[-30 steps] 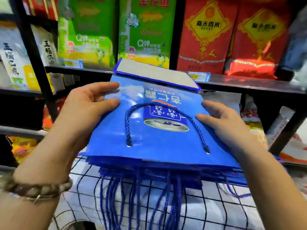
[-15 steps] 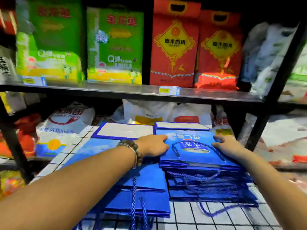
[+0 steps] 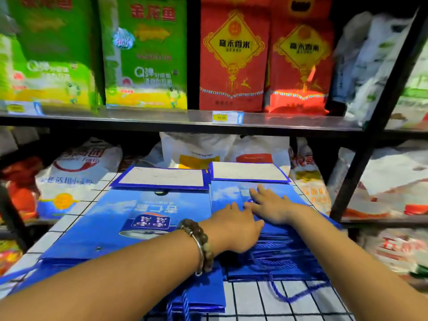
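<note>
Two stacks of flat blue paper gift bags lie side by side. The left stack [image 3: 139, 216] shows a printed drink can on its top bag. The right stack [image 3: 278, 253] sits against the left stack's right edge, and both hands press on it.

The left hand [image 3: 234, 228] lies palm down just right of the left stack, its fingers [image 3: 231, 207] straight, close together and flat on the top bag. A beaded bracelet [image 3: 201, 246] circles that wrist, and the forearm crosses over the left stack's near right corner. The right hand [image 3: 271, 205] rests a little further right and further back, touching the left hand, with its fingers [image 3: 257, 193] spread and flat on the bag. Neither hand curls round anything.

Under the left stack is a wire rack [image 3: 254, 297] with a black grid. A loose blue rope handle [image 3: 289, 295] trails onto it to the near right of the left stack. Behind the left stack lie white sacks [image 3: 76, 172]. Above it runs a metal shelf [image 3: 139, 115] with a price tag [image 3: 228, 117]. Green rice bags [image 3: 146, 54] stand directly above the stack, and red rice bags [image 3: 234, 54] above and to its right.
</note>
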Demonstrator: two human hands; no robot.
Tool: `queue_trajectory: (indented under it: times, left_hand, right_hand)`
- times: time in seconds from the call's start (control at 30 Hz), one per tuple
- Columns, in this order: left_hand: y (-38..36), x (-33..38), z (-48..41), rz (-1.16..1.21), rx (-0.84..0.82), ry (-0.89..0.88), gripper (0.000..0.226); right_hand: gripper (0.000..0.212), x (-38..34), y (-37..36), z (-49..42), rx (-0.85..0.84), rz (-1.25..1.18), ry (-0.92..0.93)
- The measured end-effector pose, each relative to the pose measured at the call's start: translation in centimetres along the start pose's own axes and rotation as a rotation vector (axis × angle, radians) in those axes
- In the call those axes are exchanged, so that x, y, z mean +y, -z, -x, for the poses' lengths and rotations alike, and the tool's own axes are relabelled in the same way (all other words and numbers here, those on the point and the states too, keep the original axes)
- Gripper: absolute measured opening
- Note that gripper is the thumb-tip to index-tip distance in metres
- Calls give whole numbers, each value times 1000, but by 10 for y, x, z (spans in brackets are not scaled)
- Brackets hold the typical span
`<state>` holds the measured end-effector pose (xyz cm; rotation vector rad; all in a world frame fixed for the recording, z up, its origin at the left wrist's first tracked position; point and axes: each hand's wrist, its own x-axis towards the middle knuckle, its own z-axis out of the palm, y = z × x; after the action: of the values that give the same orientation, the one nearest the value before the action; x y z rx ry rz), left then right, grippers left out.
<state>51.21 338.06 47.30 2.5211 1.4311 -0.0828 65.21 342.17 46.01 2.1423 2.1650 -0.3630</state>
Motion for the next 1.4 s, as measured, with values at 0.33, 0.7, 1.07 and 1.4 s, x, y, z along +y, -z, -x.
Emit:
queue_trajectory:
  times: [0.33, 0.7, 1.07, 1.4]
  left_hand:
    - [12, 0, 9, 261, -211, -30, 66]
    - [37, -94, 167, 122, 217, 56, 83]
    - [-15, -114, 193, -35, 311, 312, 101]
    - [-41, -95, 219, 486, 627, 189, 38]
  right_hand:
    - [63, -2, -13, 2, -96, 92, -38]
    - [38, -32, 22, 51, 563, 127, 226]
    - [28, -128, -32, 135, 249, -239, 796]
    - [17, -141, -37, 159, 363, -570, 674]
